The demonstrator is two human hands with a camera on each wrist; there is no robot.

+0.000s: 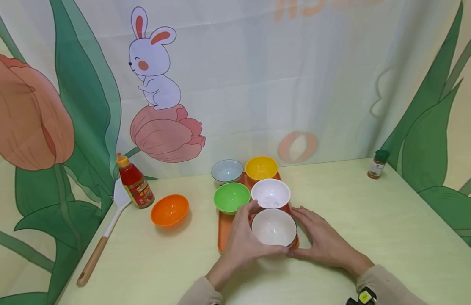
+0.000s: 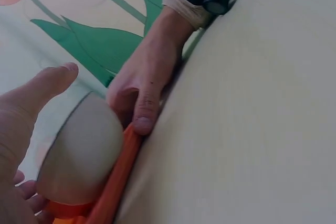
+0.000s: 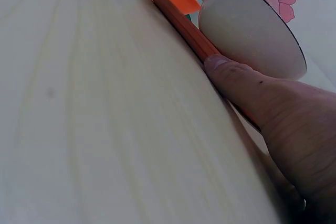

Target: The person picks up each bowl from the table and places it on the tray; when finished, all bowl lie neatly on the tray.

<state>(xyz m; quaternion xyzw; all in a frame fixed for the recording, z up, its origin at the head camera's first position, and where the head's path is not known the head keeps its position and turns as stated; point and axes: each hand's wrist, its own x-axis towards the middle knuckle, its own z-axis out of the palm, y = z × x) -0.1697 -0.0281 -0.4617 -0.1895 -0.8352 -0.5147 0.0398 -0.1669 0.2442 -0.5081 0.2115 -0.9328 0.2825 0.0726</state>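
Observation:
A white bowl with a dark rim (image 1: pixel 274 228) sits upright at the front right of an orange tray (image 1: pixel 222 237). My left hand (image 1: pixel 244 237) spreads around its left and near side. In the left wrist view the left thumb (image 2: pixel 60 80) stands apart from the rim, while the fingertips (image 2: pixel 37 201) are close to the bowl's far side. My right hand (image 1: pixel 326 241) grips the tray's near right corner, its thumb (image 3: pixel 231 69) on the front edge. Behind are a plain white bowl (image 1: pixel 271 193), a green bowl (image 1: pixel 231 198), a yellow bowl (image 1: pixel 262 168) and a grey-blue bowl (image 1: pixel 227 171).
An orange bowl (image 1: pixel 169 210) stands on the table left of the tray. Beyond it are a red sauce bottle (image 1: pixel 137 184) and a white spatula with a wooden handle (image 1: pixel 94 258). A small spice jar (image 1: pixel 377 165) stands at the back right. A printed curtain (image 1: pixel 235 84) borders the table.

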